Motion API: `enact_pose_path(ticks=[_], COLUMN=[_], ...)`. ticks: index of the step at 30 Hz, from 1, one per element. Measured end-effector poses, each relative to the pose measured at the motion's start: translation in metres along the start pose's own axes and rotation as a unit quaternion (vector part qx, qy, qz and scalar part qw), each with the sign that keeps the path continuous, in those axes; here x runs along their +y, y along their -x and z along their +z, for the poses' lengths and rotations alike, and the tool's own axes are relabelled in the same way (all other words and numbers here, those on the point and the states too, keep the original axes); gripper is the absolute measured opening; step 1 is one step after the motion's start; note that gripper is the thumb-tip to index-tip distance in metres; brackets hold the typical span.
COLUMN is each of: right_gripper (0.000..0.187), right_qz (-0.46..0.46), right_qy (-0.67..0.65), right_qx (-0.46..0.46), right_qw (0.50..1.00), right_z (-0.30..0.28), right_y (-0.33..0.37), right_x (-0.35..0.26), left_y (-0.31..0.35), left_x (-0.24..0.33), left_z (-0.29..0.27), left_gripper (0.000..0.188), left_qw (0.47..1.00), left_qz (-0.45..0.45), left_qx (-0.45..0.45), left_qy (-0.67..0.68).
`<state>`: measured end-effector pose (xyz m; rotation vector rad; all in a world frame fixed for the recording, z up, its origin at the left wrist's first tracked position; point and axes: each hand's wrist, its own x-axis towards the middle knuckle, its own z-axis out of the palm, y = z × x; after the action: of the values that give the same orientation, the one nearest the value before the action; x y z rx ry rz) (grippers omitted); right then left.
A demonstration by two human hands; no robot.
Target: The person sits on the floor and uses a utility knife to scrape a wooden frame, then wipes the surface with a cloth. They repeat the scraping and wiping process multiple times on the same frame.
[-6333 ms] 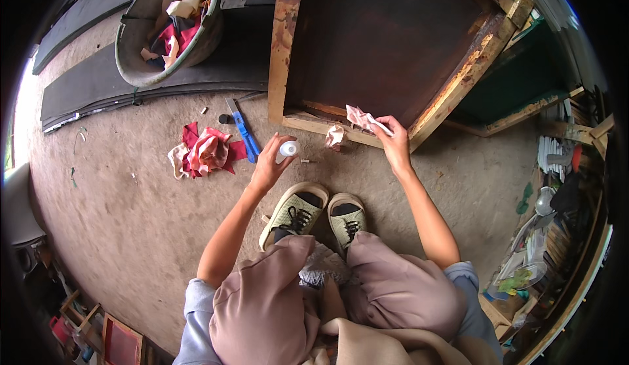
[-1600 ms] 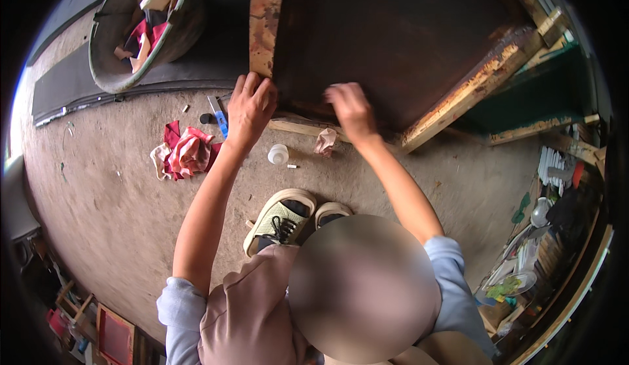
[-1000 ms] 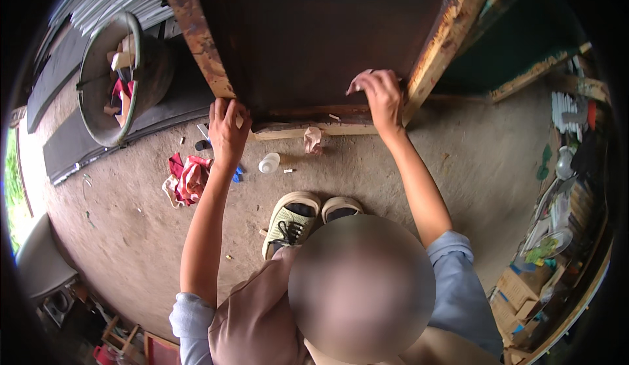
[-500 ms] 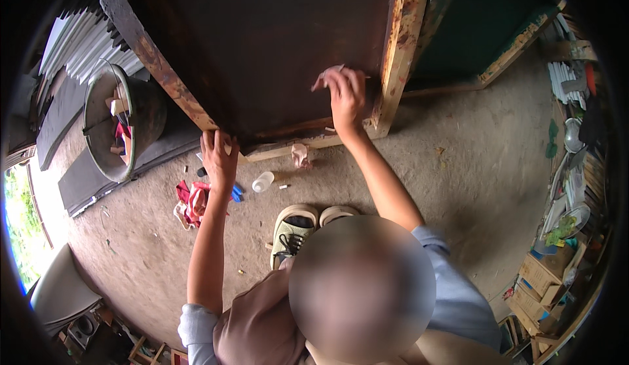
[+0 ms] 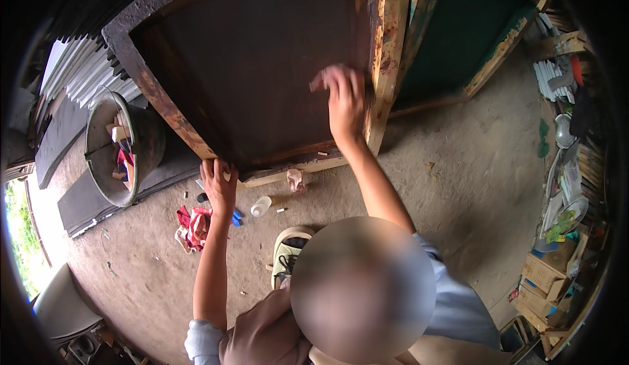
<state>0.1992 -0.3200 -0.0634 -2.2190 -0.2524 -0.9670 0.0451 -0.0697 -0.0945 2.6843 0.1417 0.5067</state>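
Observation:
A large wooden frame [image 5: 386, 44] with a dark brown panel [image 5: 255, 70] set in it leans in front of me. My left hand [image 5: 219, 183] grips the frame's lower left corner, its fingers hooked over the wood. Against the lower right part of the panel, my right hand [image 5: 346, 106] presses a crumpled pinkish rag [image 5: 322, 78]; motion blurs the rag and fingertips. On the ground below the frame lie another crumpled pink rag [image 5: 295, 180], a clear plastic bottle [image 5: 261, 206], a red and pink cloth [image 5: 195, 226] and a small blue object [image 5: 236, 218].
At left a bucket [image 5: 94, 162] holding wood scraps and red cloth stands by dark boards [image 5: 85, 201] and stacked white strips [image 5: 82, 70]. A second frame with a dark green panel [image 5: 458, 44] is behind at right. Cardboard boxes [image 5: 544, 273] and clutter line the right side.
My right hand has slid the rag upward over the panel, away from its lower rail. My left hand stays on the corner. The whole view has shifted slightly.

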Motion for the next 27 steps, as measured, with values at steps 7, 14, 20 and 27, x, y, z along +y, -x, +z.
enact_pose_path(ticks=[7,14,20,27], right_gripper=[0.009,0.005,0.019,0.012], right_qz=[0.032,0.005,0.046,-0.044], right_qy=[-0.018,-0.039,-0.024,-0.04], right_qx=[0.008,0.091,-0.105,0.056], right_qw=[0.999,0.995,0.993,0.997], right_z=[-0.004,0.011,-0.024,0.017], right_y=[0.042,-0.065,0.11,-0.084], right_x=[0.016,-0.021,0.034,-0.013], left_y=[0.0,-0.001,0.0,0.001], left_x=[0.002,-0.001,0.004,-0.005], left_z=[0.002,-0.002,0.003,-0.001], left_gripper=[0.023,0.023,0.023,0.03], left_qw=[1.0,1.0,1.0,1.0], left_qz=[0.009,0.009,0.001,0.006], left_qx=[0.007,-0.001,-0.009,-0.006], left_qy=[-0.001,-0.001,0.009,-0.006])
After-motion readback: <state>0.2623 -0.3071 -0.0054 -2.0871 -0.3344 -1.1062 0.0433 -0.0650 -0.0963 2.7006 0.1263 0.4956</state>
